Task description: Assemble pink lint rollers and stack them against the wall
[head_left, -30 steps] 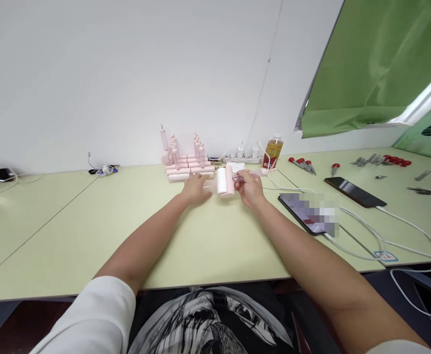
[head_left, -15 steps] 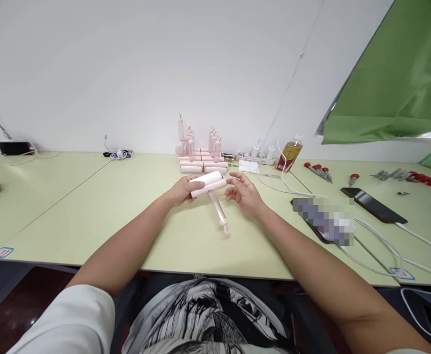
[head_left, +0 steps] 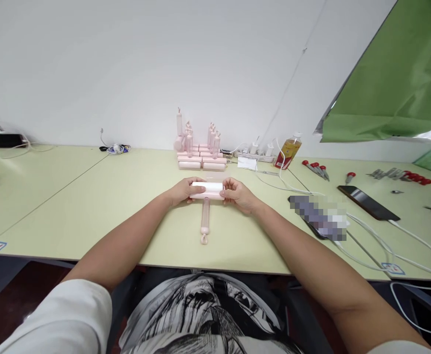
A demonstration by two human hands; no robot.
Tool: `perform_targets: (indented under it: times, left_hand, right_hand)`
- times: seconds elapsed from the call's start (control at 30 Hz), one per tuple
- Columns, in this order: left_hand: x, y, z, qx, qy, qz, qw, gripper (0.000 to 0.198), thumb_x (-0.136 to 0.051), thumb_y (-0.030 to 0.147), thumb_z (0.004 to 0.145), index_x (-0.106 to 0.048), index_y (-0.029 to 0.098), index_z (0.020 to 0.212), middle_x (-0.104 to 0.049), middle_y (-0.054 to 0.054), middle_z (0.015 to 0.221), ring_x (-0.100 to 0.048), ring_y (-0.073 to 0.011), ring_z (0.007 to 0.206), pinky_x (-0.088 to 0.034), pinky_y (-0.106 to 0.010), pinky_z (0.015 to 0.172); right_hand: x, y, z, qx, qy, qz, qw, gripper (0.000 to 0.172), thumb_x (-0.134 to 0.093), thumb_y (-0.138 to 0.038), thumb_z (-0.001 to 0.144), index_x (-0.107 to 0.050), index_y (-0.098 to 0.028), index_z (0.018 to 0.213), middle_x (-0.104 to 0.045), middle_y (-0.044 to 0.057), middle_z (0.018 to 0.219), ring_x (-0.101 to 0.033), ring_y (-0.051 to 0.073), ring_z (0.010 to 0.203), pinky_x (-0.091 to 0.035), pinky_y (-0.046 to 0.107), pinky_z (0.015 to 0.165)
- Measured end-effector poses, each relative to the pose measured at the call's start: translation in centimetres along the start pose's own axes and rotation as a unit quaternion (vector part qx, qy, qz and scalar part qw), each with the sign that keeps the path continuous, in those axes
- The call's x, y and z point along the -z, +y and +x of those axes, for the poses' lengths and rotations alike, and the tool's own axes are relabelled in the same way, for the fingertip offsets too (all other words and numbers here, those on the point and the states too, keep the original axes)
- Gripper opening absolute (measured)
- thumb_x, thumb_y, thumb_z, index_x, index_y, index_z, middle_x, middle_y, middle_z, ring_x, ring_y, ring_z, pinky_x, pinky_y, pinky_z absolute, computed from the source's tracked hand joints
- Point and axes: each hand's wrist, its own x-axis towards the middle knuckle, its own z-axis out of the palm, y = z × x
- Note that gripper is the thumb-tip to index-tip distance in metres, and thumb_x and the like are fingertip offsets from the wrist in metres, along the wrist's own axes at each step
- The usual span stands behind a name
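A pink lint roller [head_left: 206, 211] with a white roll and a clear pink handle is held level over the table in front of me. My left hand [head_left: 183, 191] grips the left end of its head, thumb on top. At the other end, my right hand [head_left: 238, 195] pinches the head between thumb and fingers. The handle points back toward me and ends in a small loop. Behind it, several similar pink lint rollers [head_left: 214, 163] stand in rows against the wall, handles up.
A power strip [head_left: 256, 157] with chargers and a tilted drink bottle [head_left: 288, 151] stand at the back. To the right lie two phones, one the dark phone [head_left: 367, 202], white cables, and several red-ended tools [head_left: 418, 177]. A coiled cable [head_left: 116, 149] lies back left.
My right hand has moved in and closed on the right end of the lint roller. The roller has turned from a slant to level, its handle now pointing straight at me.
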Motion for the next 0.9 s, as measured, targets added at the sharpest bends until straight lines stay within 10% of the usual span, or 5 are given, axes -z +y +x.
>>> perform_targets:
  times: [0.3, 0.9]
  left_hand:
    - [-1.0, 1.8, -1.3, -0.140, -0.026, 0.294, 0.945, 0.045, -0.063, 0.057, 0.077, -0.071, 0.018, 0.098, -0.069, -0.004, 0.093, -0.061, -0.0195, 0.082, -0.045, -0.025, 0.068]
    - [-4.0, 0.1, 0.8, -0.001, 0.144, 0.213, 0.966, 0.051, -0.057, 0.068, 0.077, -0.058, 0.017, 0.068, -0.051, 0.001, 0.057, -0.044, -0.0125, 0.051, -0.028, -0.026, 0.048]
  right_hand:
    - [-1.0, -0.6, -0.5, -0.045, -0.041, 0.034, 0.998, 0.041, -0.078, -0.016, 0.055, -0.044, -0.022, 0.076, -0.052, -0.010, 0.060, -0.046, 0.006, 0.045, -0.037, 0.016, 0.035]
    - [-0.7, 0.3, 0.6, -0.024, 0.039, -0.008, 0.999, 0.028, -0.066, -0.016, 0.057, -0.042, -0.023, 0.069, -0.044, -0.011, 0.047, -0.038, 0.006, 0.033, -0.032, 0.018, 0.027]
